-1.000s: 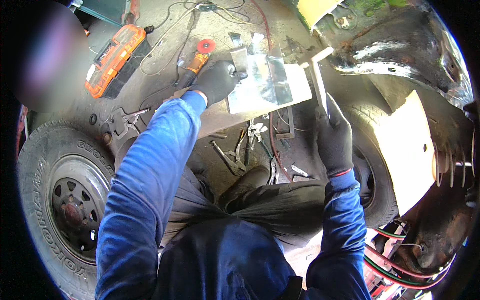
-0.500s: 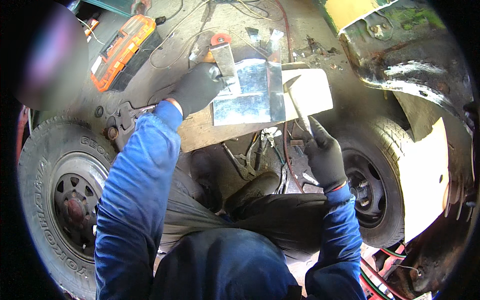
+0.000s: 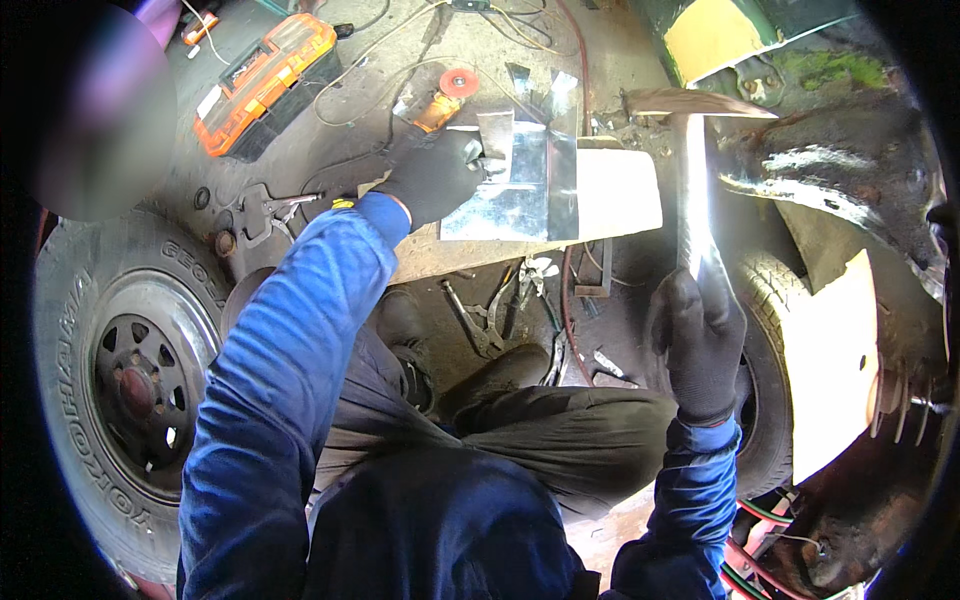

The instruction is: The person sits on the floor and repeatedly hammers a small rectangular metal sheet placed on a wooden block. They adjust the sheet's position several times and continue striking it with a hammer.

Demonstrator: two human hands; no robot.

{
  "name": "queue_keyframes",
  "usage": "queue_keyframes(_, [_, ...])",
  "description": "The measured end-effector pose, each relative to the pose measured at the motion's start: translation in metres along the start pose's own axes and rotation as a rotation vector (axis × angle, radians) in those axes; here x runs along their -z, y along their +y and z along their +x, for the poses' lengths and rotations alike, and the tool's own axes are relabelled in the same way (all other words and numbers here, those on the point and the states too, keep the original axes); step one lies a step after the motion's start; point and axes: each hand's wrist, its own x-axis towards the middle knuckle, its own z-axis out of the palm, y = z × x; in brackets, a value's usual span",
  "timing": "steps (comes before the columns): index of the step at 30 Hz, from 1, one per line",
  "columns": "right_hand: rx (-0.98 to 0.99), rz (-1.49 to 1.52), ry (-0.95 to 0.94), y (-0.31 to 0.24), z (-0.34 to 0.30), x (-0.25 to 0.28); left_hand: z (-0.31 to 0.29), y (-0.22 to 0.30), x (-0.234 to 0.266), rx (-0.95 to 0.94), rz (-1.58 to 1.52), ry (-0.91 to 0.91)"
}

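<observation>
My right hand [image 3: 697,335], in a dark glove, is wrapped round the handle of a hammer [image 3: 692,180]. The hammer is raised to the right of the work, its long pointed head at the top. My gloved left hand [image 3: 432,180] grips a small flat metal piece [image 3: 496,138] over a shiny metal sheet [image 3: 500,214]. That sheet has a crease line toward its right side and lies on a wooden board [image 3: 425,262]. My left fingers hide the lower end of the metal piece.
An angle grinder [image 3: 440,110] with a red disc lies beyond the sheet. An orange and black toolbox [image 3: 265,85] stands far left. Locking pliers [image 3: 485,325] and other tools lie below the board. Tyred wheels [image 3: 140,385] flank me; a rusty vehicle body part [image 3: 830,150] is right.
My right hand has lifted the hammer off the board, up and to the right. The metal piece in my left hand now stands differently tilted; the whole view has shifted slightly.
</observation>
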Motion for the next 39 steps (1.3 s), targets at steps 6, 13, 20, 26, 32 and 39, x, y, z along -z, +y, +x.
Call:
queue_keyframes(6, [0.244,-0.063,0.005,-0.060,-0.012,0.009,0.005,0.006,-0.008,-0.047,0.130,0.000])
queue_keyframes(13, [0.644,-0.347,0.112,-0.067,-0.005,-0.017,0.006,0.019,-0.010,-0.047,0.107,-0.019])
queue_keyframes(20, [0.386,-0.427,-0.013,-0.036,-0.011,-0.004,0.001,0.008,-0.013,-0.065,0.051,0.016])
queue_keyframes(26, [0.435,0.038,0.384,-0.113,-0.023,0.007,0.003,0.002,-0.019,-0.019,-0.001,0.050])
queue_keyframes(32, [0.447,-0.474,0.063,-0.059,-0.013,-0.019,0.010,0.014,-0.021,-0.069,0.131,0.006])
queue_keyframes(39, [0.410,-0.444,-0.006,-0.053,-0.008,0.001,0.003,0.019,-0.010,-0.028,-0.007,-0.002])
